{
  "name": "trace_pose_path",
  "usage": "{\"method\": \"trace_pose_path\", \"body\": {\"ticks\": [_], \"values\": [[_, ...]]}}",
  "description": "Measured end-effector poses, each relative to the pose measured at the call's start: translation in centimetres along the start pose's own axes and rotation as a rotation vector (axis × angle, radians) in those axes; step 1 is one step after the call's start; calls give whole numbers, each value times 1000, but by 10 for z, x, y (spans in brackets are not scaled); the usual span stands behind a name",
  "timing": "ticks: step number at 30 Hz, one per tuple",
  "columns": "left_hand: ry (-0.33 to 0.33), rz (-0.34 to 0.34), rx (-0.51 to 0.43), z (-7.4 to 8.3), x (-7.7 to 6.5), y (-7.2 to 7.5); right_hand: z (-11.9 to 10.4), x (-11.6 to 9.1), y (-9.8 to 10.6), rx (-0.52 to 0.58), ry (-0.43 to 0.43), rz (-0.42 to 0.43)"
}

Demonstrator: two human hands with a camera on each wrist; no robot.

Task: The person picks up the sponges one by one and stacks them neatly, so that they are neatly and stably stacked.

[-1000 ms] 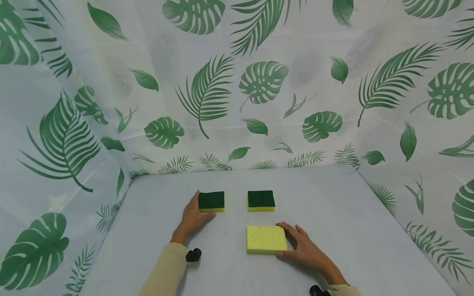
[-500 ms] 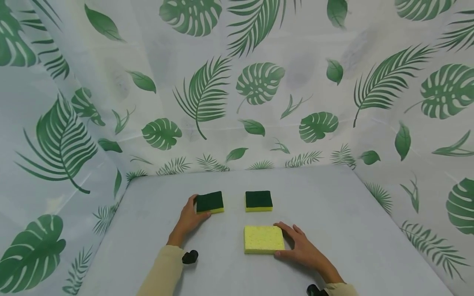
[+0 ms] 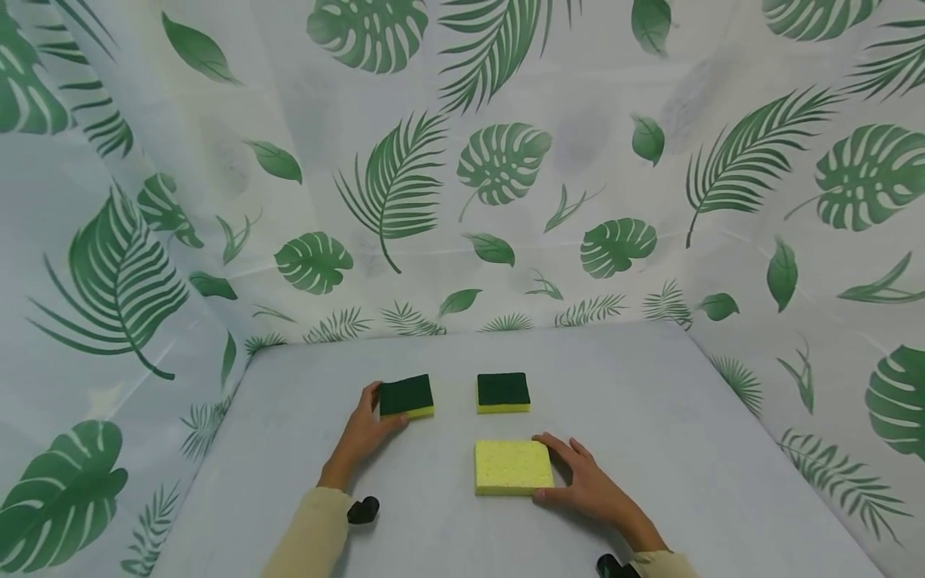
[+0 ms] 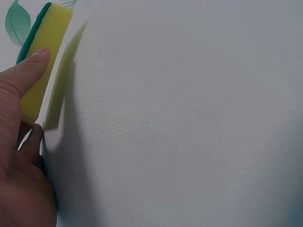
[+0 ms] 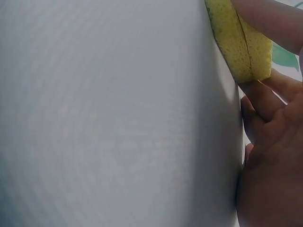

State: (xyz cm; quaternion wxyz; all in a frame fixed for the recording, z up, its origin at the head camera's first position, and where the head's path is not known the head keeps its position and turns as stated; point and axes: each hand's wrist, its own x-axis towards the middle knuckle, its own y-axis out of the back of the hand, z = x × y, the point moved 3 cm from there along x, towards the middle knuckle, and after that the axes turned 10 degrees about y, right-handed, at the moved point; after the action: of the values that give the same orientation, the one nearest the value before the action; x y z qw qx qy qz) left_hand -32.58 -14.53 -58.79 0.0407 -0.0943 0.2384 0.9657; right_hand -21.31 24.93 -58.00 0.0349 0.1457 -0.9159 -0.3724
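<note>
My left hand [image 3: 366, 427] holds a sponge [image 3: 406, 396] by its left end, dark green scouring side up and yellow side below. In the left wrist view, the thumb presses the yellow edge of this sponge [image 4: 47, 66]; a paler yellow-green strip [image 4: 61, 90] shows beside it, and I cannot tell what it is. My right hand [image 3: 588, 482] grips the right end of a larger-looking sponge [image 3: 511, 467], yellow face up, thumb on its near edge and fingers at the far edge. The right wrist view shows a lengthwise line on that sponge [image 5: 244, 42].
Another green-topped sponge [image 3: 503, 392] lies untouched between the left sponge and the right hand, farther back than the yellow-faced one. All rest around a white-covered table [image 3: 614, 377]. Leaf-printed fabric [image 3: 506, 265] encloses the back and sides.
The left-hand sponge has turned slightly, and the left fingers have closed round its end. The right hand and its sponge keep their place; the whole head view has drifted a little.
</note>
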Motion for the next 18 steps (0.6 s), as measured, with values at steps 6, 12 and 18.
{"method": "trace_pose_path", "body": {"ticks": [6,12,18], "values": [[-22,-18,-5,-5,-7,-5,1,-1,0,2,1,-11],[-66,-24,-23,-1,-13,-8,3,-2,1,9,10,-7],[-63,-38,16,3,-16,-9,5,-2,0,12,33,2]]}}
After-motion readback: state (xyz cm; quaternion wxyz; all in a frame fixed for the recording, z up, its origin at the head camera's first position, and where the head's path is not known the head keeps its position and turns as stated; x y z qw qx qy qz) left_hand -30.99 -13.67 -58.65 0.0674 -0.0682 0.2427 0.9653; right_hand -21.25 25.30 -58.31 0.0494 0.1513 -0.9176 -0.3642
